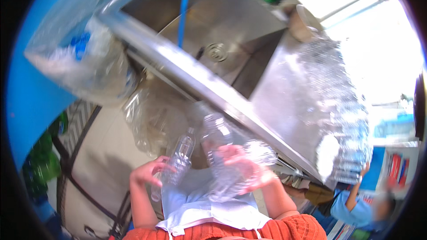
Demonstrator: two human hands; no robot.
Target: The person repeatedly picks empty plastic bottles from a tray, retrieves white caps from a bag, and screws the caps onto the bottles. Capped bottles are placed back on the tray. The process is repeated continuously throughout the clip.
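Two bare hands are in front of my body, both smeared by motion. My left hand (151, 172) curls around the lower part of a clear plastic bottle (185, 146), which tilts with its neck up. My right hand (249, 170) grips a larger clear plastic bottle (216, 131) in front of my apron. Another clear bottle (260, 152) shows behind the right hand's fingers; whether it is gripped too is hard to make out. A white apron (200, 212) and red knitted sleeves cover me.
Ahead is a steel sink (218, 22) with a blue pole (183, 13) across it. Many clear bottles (351, 124) line the steel counter (284, 89) beside a brown bowl (304, 23). Plastic bags (102, 75) hang at left. A person in blue (351, 206) stands at right.
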